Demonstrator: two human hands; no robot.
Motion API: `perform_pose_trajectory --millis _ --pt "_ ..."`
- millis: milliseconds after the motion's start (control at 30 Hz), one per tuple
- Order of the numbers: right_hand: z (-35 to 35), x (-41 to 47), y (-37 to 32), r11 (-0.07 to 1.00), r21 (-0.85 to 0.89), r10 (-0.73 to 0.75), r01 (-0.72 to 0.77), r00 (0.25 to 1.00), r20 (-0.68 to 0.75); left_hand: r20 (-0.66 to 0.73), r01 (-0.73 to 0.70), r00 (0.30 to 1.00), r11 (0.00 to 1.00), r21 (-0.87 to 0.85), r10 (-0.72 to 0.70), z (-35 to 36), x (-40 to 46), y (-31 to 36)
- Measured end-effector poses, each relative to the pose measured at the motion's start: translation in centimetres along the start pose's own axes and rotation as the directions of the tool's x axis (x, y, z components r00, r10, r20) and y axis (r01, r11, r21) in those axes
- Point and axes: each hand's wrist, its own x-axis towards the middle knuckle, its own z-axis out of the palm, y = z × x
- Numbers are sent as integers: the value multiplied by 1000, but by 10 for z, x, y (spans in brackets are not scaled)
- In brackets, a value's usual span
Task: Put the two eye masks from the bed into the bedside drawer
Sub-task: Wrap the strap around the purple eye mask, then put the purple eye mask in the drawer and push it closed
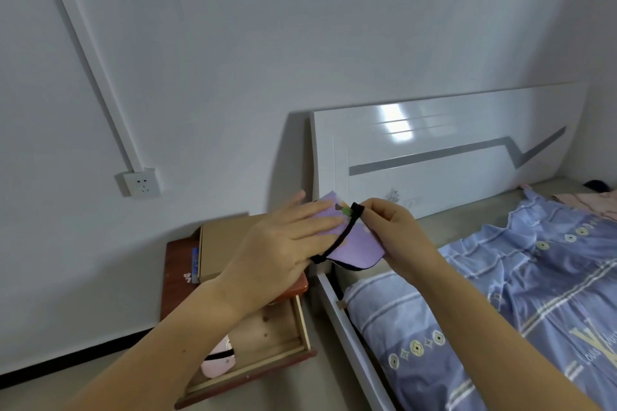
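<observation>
A purple eye mask [359, 242] with a black strap is held in the air between the bed and the bedside table, both hands on it. My left hand [283, 243] grips its left end with the fingers laid flat over the top. My right hand [397, 233] pinches its right end and the strap. Below, the wooden bedside drawer [287, 327] stands pulled out. A pink eye mask [218, 359] with a black strap lies inside it, partly hidden by my left forearm.
A brown cardboard box [220, 240] rests on the red-brown bedside table [173, 277], next to a small blue item. The bed with a blue checked quilt [500, 310] fills the right side, its white headboard [434, 150] behind. A wall socket [142, 182] sits left.
</observation>
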Motion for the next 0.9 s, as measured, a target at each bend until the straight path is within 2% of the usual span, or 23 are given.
perform_pose_trajectory --millis 100,167,233,267,333,367,400,500,567,633,733,833,900 --pt "-16 -3 -1 987 136 48 -83 969 242 31 191 982 974 -125 -189 -4 -3 1" --pt "-22 0 0 993 72 58 -89 932 358 82 395 919 886 -243 -387 -1 -10 -2" --pt "-16 4 4 997 -43 69 -57 925 372 109 536 834 744 -399 -542 6 -20 -5" --pt "-10 7 8 996 -64 73 -55 936 344 146 613 754 605 -508 -641 12 -26 -8" --pt "3 14 21 993 -92 93 -69 953 288 351 675 508 110 -730 -787 21 -40 -11" --pt "9 17 30 990 -115 109 -80 956 272 490 658 394 -134 -741 -778 26 -51 -13" --pt "16 21 42 985 -143 131 -94 953 273 583 669 330 -252 -699 -742 33 -64 -13" --pt "43 27 93 949 -274 250 -157 903 350 657 794 180 -286 -536 -732 59 -116 -12" --pt "64 28 136 899 -365 384 -242 836 391 650 763 47 -393 -514 -758 77 -152 -15" --pt "86 28 180 831 -465 497 -304 783 375 670 727 -81 -504 -466 -738 96 -188 -22" --pt "121 36 244 733 -597 576 -326 764 290 692 698 -243 -618 -362 -680 129 -234 -45" --pt "159 56 305 649 -649 647 -397 736 198 646 751 -374 -626 -209 -665 169 -274 -82" --pt "184 76 348 592 -663 694 -459 709 128 604 805 -415 -584 -105 -681 204 -300 -115"
